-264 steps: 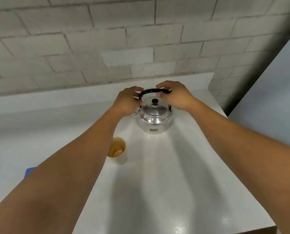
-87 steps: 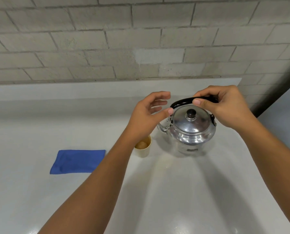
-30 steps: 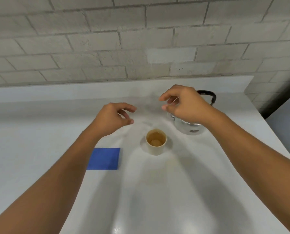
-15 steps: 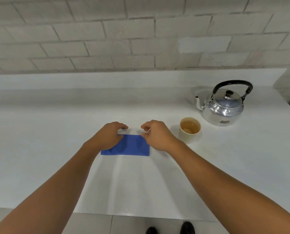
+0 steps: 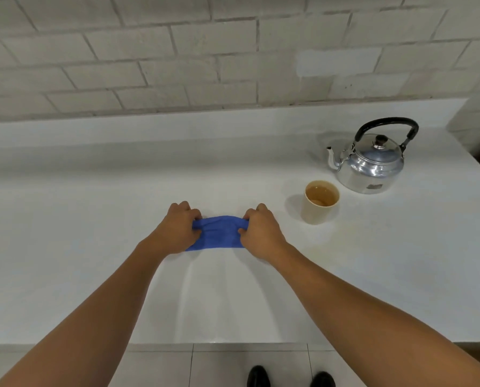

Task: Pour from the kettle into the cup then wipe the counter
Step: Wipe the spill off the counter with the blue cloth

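Observation:
A blue cloth [image 5: 217,234] lies bunched on the white counter [image 5: 93,219]. My left hand [image 5: 177,230] grips its left end and my right hand [image 5: 261,233] grips its right end. To the right of my hands stands a beige cup [image 5: 321,202] with brownish liquid in it. Behind the cup sits a shiny metal kettle [image 5: 372,166] with a black handle, its lid on and its spout pointing left. Neither hand touches the cup or the kettle.
A grey brick wall [image 5: 205,57] rises behind the counter's low back ledge. The counter's front edge runs along the bottom, with floor tiles and my black shoes [image 5: 289,377] below it. The counter ends at the right just past the kettle.
Both hands have closed on the ends of the blue cloth and pushed it together into a bunch. Earlier they left the kettle and moved left to the cloth.

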